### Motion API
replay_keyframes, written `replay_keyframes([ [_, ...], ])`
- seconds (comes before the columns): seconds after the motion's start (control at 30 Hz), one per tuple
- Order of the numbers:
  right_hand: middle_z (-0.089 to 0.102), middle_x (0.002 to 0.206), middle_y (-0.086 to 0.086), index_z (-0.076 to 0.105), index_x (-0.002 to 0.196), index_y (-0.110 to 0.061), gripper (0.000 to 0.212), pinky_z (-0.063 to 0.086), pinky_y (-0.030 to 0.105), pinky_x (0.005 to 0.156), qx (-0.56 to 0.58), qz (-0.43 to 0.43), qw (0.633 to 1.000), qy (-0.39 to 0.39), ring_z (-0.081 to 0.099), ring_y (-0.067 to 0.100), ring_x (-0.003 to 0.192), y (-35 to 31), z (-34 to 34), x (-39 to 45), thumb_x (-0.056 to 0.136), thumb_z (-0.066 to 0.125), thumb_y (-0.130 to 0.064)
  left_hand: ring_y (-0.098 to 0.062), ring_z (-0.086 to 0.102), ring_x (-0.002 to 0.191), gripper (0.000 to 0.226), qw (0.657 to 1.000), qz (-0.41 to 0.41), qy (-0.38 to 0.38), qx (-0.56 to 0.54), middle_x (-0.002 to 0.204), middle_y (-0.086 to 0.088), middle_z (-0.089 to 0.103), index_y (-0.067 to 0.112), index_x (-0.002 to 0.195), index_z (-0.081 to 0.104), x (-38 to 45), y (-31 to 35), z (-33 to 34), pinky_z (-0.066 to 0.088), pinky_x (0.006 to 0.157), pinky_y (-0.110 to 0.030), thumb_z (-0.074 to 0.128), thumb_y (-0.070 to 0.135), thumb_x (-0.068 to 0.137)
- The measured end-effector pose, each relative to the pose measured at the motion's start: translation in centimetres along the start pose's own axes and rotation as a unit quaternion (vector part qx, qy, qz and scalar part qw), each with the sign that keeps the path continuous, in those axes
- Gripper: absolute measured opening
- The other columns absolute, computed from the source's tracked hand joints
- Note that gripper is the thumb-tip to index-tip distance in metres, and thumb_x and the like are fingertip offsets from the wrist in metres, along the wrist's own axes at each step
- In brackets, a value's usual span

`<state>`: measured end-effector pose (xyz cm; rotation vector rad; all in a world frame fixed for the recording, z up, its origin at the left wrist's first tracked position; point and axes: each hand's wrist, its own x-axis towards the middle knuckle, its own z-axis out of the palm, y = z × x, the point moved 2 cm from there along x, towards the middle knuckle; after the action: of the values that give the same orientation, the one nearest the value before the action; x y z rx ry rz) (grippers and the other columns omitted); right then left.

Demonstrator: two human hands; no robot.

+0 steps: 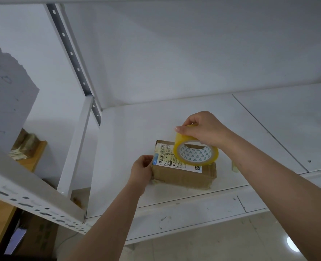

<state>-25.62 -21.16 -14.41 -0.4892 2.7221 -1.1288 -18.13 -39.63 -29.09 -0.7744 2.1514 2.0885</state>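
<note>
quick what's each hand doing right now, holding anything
Left hand: grips the left end of the small brown cardboard box.
Right hand: holds the yellowish clear roll of packing tape above that box.

White steel shelf board (122, 151) on a rack w/ a perforated upright (75, 59), set against a plain white wall (193, 44). Glossy pale floor tiles (212, 247) catch a round light glare (292, 243) btm right. Left: wooden tabletop (36, 157) and a paper sheet (9, 87) w/ faint scribbles.
</note>
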Motion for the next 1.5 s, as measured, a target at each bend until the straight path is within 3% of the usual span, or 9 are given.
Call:
replay_keyframes([
  [0.2,0.063,0.074,-0.012,0.067,0.075,-0.027,0.030,0.053,0.035,0.071,-0.015,-0.009,1.000,-0.009,0.063,0.010,0.072,0.1,0.0,0.2,0.079,0.069,-0.056,-0.021,0.061,0.105,0.022,0.984,0.143,0.069,0.083,0.116,-0.006,0.064,0.011,0.118,0.058,0.4,2.8,-1.7,0.050,0.096,-0.042,0.051,0.021,0.100],
  [0.27,0.064,0.073,-0.013,0.066,0.075,-0.029,0.031,0.053,0.032,0.067,-0.014,-0.010,1.000,-0.017,0.064,0.009,0.068,0.2,-0.1,0.2,0.079,0.067,-0.060,-0.015,0.052,0.122,0.049,0.964,0.239,-0.013,0.118,0.129,0.002,0.056,0.015,0.133,0.050,-0.3,5.5,-1.8,0.047,0.101,-0.029,0.044,0.048,0.097],
  [0.37,0.065,0.079,-0.013,0.065,0.080,-0.030,0.038,0.053,0.031,0.066,-0.028,-0.023,0.999,-0.022,0.066,0.009,0.072,0.2,0.0,0.3,0.081,0.058,-0.067,-0.012,0.021,0.145,0.109,0.892,0.293,-0.200,0.280,0.155,0.004,0.028,0.017,0.152,0.019,-1.3,7.8,0.2,0.024,0.116,-0.031,0.047,0.083,0.070],
  [0.5,0.060,0.098,-0.019,0.066,0.092,-0.028,0.037,0.041,0.021,0.073,0.010,-0.027,0.999,-0.035,0.055,-0.002,0.090,0.7,-0.5,0.5,0.090,0.050,-0.062,-0.016,-0.012,0.149,0.130,0.790,0.280,-0.216,0.501,0.164,0.002,0.000,0.019,0.156,-0.003,-1.1,7.6,2.6,-0.005,0.120,-0.051,0.067,0.077,0.063],
  [0.8,0.075,0.093,0.007,0.073,0.093,-0.014,0.048,0.051,0.037,0.092,0.275,0.022,0.954,-0.117,0.070,0.024,0.093,5.0,-1.5,-2.7,0.072,0.063,-0.056,-0.020,0.018,0.143,0.122,0.733,0.312,-0.163,0.581,0.153,0.000,0.028,0.025,0.152,0.022,-0.3,6.9,3.2,0.019,0.116,-0.040,0.066,0.084,0.054],
  [0.97,0.062,0.058,-0.004,0.068,0.069,-0.010,0.055,0.045,0.014,0.054,0.127,0.027,0.990,-0.054,0.058,0.006,0.050,3.8,-3.3,-2.1,0.074,0.064,-0.065,-0.021,0.024,0.139,0.119,0.713,0.319,-0.155,0.606,0.149,0.002,0.033,0.024,0.148,0.024,-0.3,6.9,3.1,0.023,0.114,-0.040,0.060,0.088,0.055],
  [1.07,0.056,0.047,-0.002,0.063,0.060,-0.010,0.054,0.038,0.017,0.041,-0.003,0.063,0.997,-0.054,0.051,0.010,0.038,4.3,-5.2,-2.2,0.079,0.067,-0.060,-0.021,0.024,0.139,0.119,0.704,0.317,-0.158,0.615,0.149,0.002,0.032,0.024,0.149,0.021,-0.3,7.0,3.2,0.024,0.115,-0.041,0.059,0.088,0.056],
  [1.23,0.051,0.038,-0.004,0.053,0.049,-0.014,0.059,0.039,0.026,0.053,-0.201,0.136,0.967,-0.081,0.052,0.014,0.042,7.4,-6.4,-3.6,0.075,0.068,-0.064,-0.022,0.024,0.140,0.121,0.697,0.327,-0.164,0.616,0.150,0.000,0.031,0.022,0.151,0.020,-0.6,7.1,3.2,0.023,0.116,-0.042,0.057,0.087,0.057],
  [1.5,0.063,0.058,0.004,0.064,0.059,-0.012,0.060,0.051,0.035,0.066,-0.158,0.174,0.967,-0.095,0.063,0.019,0.055,11.6,-3.3,-5.0,0.076,0.063,-0.069,-0.023,0.023,0.140,0.131,0.679,0.327,-0.162,0.637,0.152,-0.001,0.029,0.020,0.152,0.017,-0.6,6.9,3.2,0.023,0.117,-0.044,0.039,0.098,0.050],
])
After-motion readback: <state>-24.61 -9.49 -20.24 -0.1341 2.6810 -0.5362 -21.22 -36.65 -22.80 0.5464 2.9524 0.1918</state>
